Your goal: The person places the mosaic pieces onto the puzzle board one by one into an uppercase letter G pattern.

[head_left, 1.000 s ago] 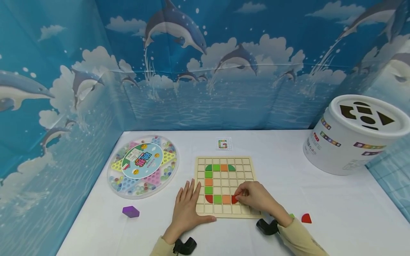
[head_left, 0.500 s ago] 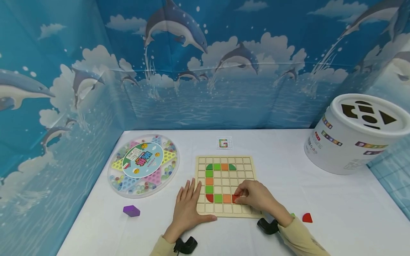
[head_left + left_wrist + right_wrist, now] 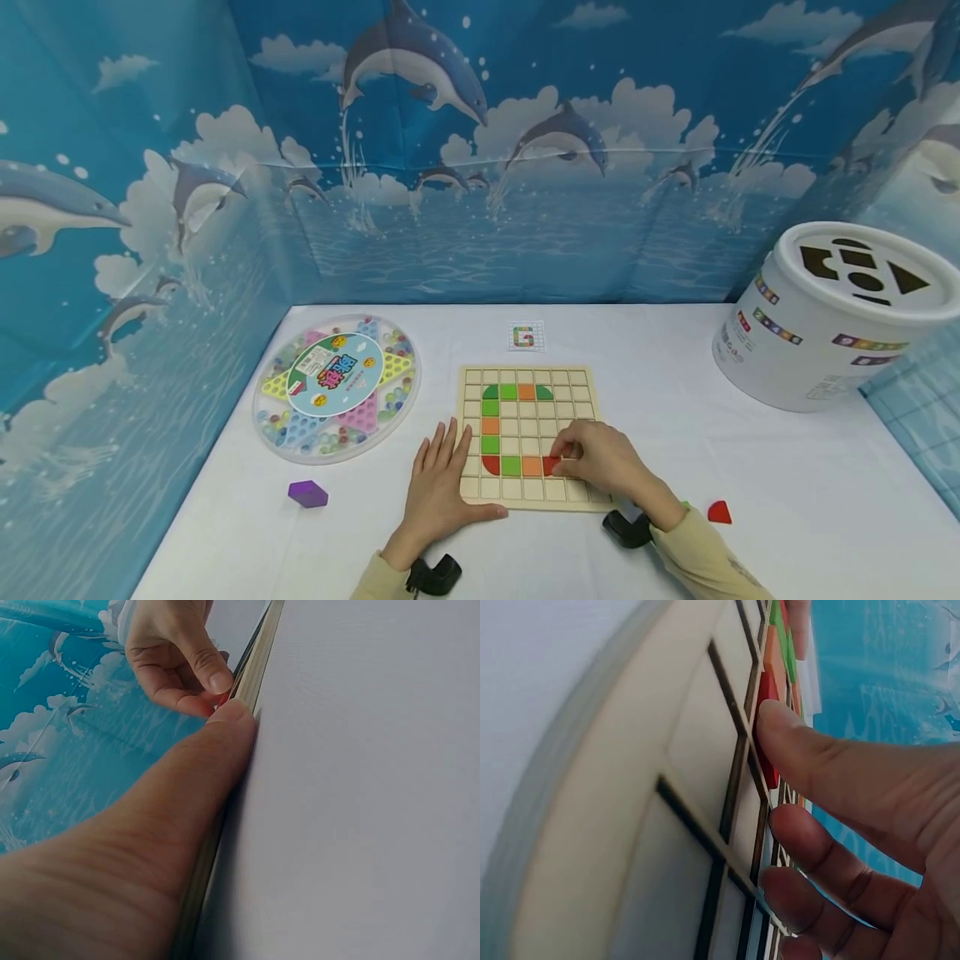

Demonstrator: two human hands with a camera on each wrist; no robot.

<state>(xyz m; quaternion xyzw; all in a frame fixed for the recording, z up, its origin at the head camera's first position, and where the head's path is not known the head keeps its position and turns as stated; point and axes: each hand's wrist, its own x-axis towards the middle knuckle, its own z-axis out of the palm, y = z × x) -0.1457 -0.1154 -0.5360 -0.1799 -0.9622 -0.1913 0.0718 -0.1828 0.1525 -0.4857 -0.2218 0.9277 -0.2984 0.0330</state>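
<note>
A wooden grid board [image 3: 525, 505] lies on the white table, with green, orange and red tiles set in its squares in a C-like outline. My left hand [image 3: 437, 492] rests flat at its lower left, fingers spread and straight, the thumb along the near edge. At the outline's lower right end, my right hand [image 3: 600, 458] pinches a red tile with one rounded corner [image 3: 550, 465] between thumb and forefinger. In the right wrist view the thumb presses on that red tile [image 3: 768, 686], which sits in or on its square; the forefinger's contact is partly hidden.
Behind the board lies a small pattern card [image 3: 525, 336]. A round marble game set [image 3: 333, 390] and a purple block [image 3: 308, 494] are on the left. To the right are a white bucket [image 3: 810, 350], a loose red tile [image 3: 719, 512] and a partly hidden green piece [image 3: 686, 504].
My right fingers have shifted very slightly about the red tile at the lower right. The left hand and the board stay as they were.
</note>
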